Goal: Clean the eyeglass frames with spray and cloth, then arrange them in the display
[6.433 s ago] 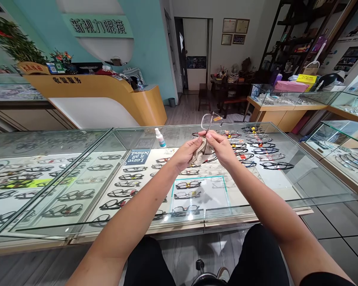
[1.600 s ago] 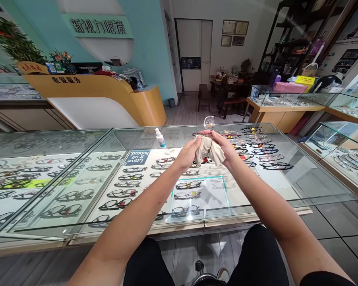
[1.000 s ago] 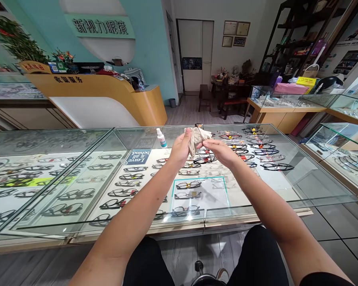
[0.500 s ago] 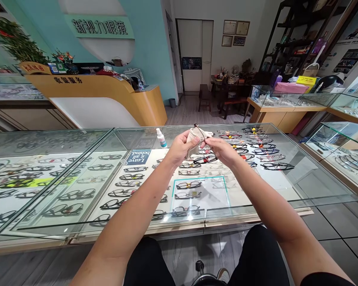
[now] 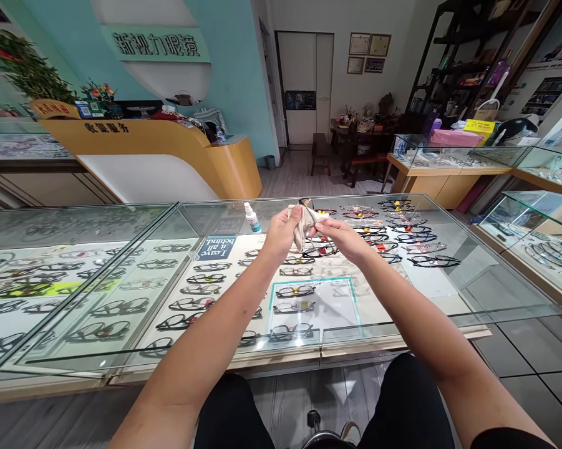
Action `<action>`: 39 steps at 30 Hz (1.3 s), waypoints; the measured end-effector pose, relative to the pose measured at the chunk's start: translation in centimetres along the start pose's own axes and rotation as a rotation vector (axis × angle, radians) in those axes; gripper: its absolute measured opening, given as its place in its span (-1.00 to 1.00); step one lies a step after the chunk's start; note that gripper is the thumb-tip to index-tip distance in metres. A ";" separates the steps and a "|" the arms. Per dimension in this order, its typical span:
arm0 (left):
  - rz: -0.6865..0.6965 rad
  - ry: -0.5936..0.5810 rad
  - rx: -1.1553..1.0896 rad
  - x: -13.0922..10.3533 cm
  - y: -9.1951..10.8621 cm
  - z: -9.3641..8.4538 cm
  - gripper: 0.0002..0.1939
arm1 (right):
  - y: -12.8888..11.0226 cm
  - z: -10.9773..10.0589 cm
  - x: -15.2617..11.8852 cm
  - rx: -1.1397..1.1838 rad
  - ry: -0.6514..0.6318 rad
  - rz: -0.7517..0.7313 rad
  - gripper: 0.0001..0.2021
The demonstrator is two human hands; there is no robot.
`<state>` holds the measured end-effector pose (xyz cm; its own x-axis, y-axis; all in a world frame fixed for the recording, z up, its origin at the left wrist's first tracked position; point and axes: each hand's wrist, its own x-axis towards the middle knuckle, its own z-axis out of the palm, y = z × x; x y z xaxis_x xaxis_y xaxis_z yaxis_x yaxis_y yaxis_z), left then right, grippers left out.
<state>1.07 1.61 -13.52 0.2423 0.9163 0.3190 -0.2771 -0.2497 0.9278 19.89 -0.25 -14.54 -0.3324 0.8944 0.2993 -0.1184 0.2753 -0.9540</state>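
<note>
Over the glass counter, my left hand (image 5: 281, 234) is closed on a beige cloth (image 5: 302, 232), thumb on top. The cloth is folded around a pair of eyeglasses (image 5: 305, 202); a dark part of the frame sticks out above it, and the rest is hidden. Fingertips of my right hand (image 5: 346, 239) pinch at the right side of the bundle, on the eyeglasses and the cloth's edge. A white spray bottle (image 5: 252, 219) with a blue-marked label stands upright on the glass, left of my hands.
Beneath the glass top of the display case (image 5: 393, 321) lie rows of eyeglass frames (image 5: 295, 291) and a blue printed card (image 5: 218, 247). Another glass case (image 5: 453, 159) stands at the back right. A wooden reception counter (image 5: 234, 165) is across the floor. My knees are below the case's near edge.
The cloth has been folded further over the eyeglasses, and the dark frame part at the top has tilted and sunk lower. Both hands stay close together; the bottle has not moved.
</note>
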 end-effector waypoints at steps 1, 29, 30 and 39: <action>-0.017 -0.016 -0.017 0.2 -0.1 -0.2 -0.27 | 0.0 -0.2 0.1 -0.003 0.008 -0.014 -0.57; 0.043 -0.096 0.031 0.6 0.7 -0.9 -0.30 | -0.3 -1.3 0.2 0.029 -0.027 0.051 -0.47; 0.030 -0.120 0.021 0.8 0.7 -1.1 -0.31 | -0.4 -1.4 0.2 0.029 -0.023 0.051 -0.47; 0.041 -0.154 0.067 0.0 1.1 0.0 -0.31 | -0.3 -0.4 0.2 0.130 -0.090 0.053 -0.43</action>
<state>0.75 1.32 -12.53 0.3730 0.8473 0.3780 -0.2285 -0.3110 0.9225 20.20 -0.01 -14.20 -0.4235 0.8694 0.2546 -0.2170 0.1754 -0.9603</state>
